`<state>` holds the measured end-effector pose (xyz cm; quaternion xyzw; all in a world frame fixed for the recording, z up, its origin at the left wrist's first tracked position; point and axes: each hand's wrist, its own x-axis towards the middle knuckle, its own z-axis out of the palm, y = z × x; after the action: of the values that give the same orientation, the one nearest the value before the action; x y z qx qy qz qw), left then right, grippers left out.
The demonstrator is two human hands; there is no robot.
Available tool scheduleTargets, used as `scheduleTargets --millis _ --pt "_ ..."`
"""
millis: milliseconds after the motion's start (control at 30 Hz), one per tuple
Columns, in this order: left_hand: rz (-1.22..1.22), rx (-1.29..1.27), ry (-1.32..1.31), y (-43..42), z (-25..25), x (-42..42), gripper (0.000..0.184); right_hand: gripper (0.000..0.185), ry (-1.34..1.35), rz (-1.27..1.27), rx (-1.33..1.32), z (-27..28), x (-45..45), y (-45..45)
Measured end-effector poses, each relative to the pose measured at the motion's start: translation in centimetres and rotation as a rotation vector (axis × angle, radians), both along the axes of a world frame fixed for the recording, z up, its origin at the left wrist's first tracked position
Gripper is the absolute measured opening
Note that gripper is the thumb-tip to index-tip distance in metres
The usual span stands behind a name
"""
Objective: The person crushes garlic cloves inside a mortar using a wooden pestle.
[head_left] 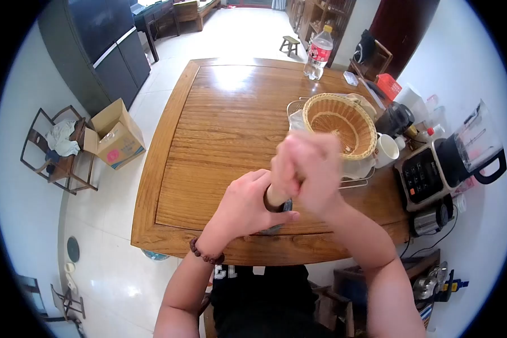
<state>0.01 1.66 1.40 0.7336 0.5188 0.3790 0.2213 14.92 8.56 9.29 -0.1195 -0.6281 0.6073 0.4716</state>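
Note:
My right hand (310, 166), a little blurred, is closed in a fist round the top of a light wooden pestle (274, 197). The pestle's lower end goes down into a dark grey mortar (273, 229), which stands near the front edge of the wooden table (225, 146). Curved round the mortar's rim, my left hand (242, 205) has its thumb on the near side and covers most of the bowl. What lies inside the mortar is hidden by my hands.
A wicker basket (366, 115) sits on a wire rack just beyond my right hand. A plastic bottle (319, 53) stands at the far edge. On the right are a white mug (386, 150) and a blender (434, 169). A cardboard box (124, 141) is left of the table.

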Motion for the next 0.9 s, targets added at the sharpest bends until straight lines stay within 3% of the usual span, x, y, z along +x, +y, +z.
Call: scheduleTargets --millis 33,67,200,367,433,567,600,700,733,900 --pt "0.008 -0.024 -0.015 0.0 0.4 0.1 0.057 0.042 0.029 -0.035 0.039 0.8 0.2 0.2" --pt "0.022 -0.049 -0.035 0.0 0.6 0.1 0.057 0.043 0.151 0.056 -0.123 1.3 0.7 0.2" --pt "0.008 -0.002 -0.053 0.1 0.0 0.1 0.056 0.042 -0.040 0.002 0.001 -1.4 -0.5 -0.2" --pt "0.020 0.018 -0.022 0.2 -0.1 -0.1 0.055 0.043 0.078 -0.052 0.029 -1.6 0.0 0.1" --pt "0.026 0.026 -0.016 0.2 -0.2 0.0 0.055 0.041 0.018 0.051 -0.132 -1.2 -0.5 0.0" --pt "0.031 0.020 -0.017 0.1 -0.6 -0.1 0.056 0.043 -0.052 -0.126 0.096 -2.1 0.0 -0.1" --pt "0.030 0.022 -0.012 0.2 -0.5 -0.3 0.056 0.042 0.017 0.079 -0.102 -1.8 -0.4 -0.2" --pt "0.016 0.012 -0.036 0.3 0.0 -0.1 0.056 0.042 0.014 0.043 -0.128 0.5 0.1 -0.1" --pt "0.030 0.027 -0.047 0.5 -0.1 0.0 0.057 0.043 0.175 0.070 -0.201 1.7 0.7 -0.4" --pt "0.011 -0.031 -0.071 -0.1 -0.3 0.1 0.058 0.043 0.001 0.052 -0.108 -0.6 -0.2 -0.1"
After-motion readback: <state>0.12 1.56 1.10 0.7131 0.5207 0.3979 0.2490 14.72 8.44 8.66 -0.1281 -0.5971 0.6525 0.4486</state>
